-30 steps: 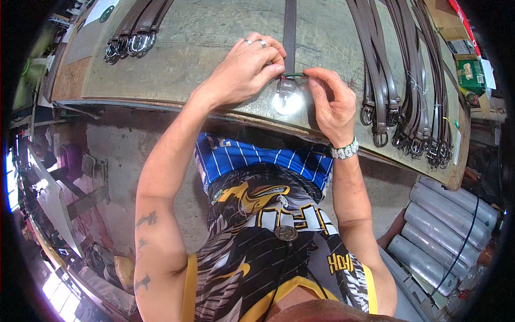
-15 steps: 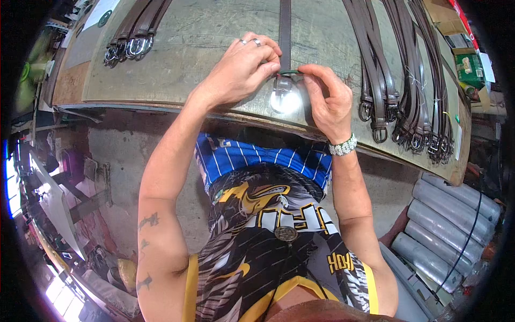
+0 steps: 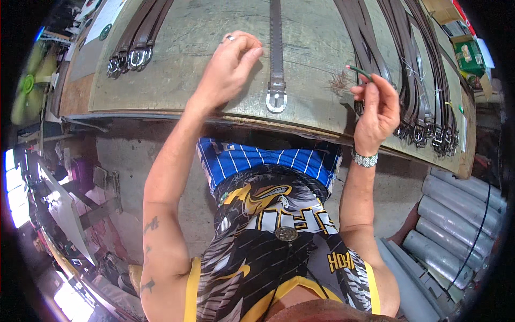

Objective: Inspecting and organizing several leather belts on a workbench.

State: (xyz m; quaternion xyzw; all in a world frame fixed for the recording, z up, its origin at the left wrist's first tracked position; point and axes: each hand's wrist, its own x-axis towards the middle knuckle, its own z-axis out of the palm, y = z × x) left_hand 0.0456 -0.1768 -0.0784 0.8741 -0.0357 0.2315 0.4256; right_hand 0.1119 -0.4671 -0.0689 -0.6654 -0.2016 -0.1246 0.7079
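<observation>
A dark brown leather belt [image 3: 276, 48] lies straight down the middle of the table, its silver buckle [image 3: 277, 102] near the front edge. To its left, my left hand [image 3: 232, 61] hovers with curled fingers and the thumb pressed against them; whether anything small is pinched there is hidden. My right hand [image 3: 378, 110] is raised at the right, over the table's edge. Between its thumb and fingers is a thin dark green stick [image 3: 360, 72] with a pale pinkish tip. Just left of that hand lies a small tangle of brown threads [image 3: 338, 82].
Several buckled brown belts [image 3: 140, 40] lie at the left of the worn table [image 3: 214, 99]. More belts [image 3: 410, 80], partly tied in bundles, cover its right side. A green box [image 3: 468, 56] stands beyond. Grey wrapped rolls [image 3: 445, 225] are stacked on the floor at right.
My hands have parted from above the buckle. The right moved right with the green stick; the left drew back left. The bright glare on the buckle is gone.
</observation>
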